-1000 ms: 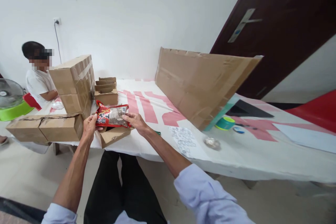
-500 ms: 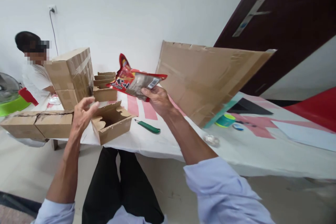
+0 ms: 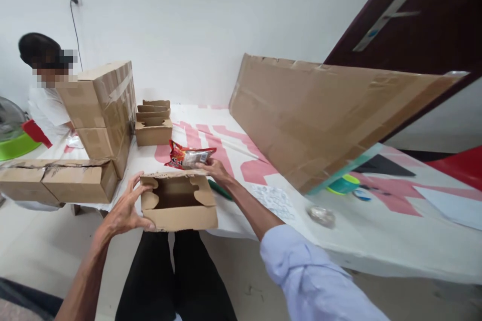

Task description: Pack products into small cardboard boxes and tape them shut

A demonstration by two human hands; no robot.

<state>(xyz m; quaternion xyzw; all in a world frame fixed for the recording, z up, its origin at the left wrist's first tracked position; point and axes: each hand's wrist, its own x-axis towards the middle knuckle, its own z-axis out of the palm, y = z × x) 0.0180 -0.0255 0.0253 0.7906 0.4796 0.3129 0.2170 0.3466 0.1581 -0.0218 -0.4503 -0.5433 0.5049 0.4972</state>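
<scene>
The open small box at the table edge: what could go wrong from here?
The small box overhangs the table edge, gripped only by the left hand, so it might tip off. The right hand holds the snack packet behind the box; the packet could catch on the inward flaps.

The box [image 3: 179, 204] is small, brown cardboard, open at the top, with its curved tuck flaps folded out around the mouth and nothing visible inside. It sits at the near edge of the table, partly overhanging it, its long front wall facing the person. The packet [image 3: 187, 155] is a flat, glossy red snack pouch with a greyish clear window and a white label patch. It lies almost flat on the table just behind the box's far rim, its crinkled end pointing left.
</scene>
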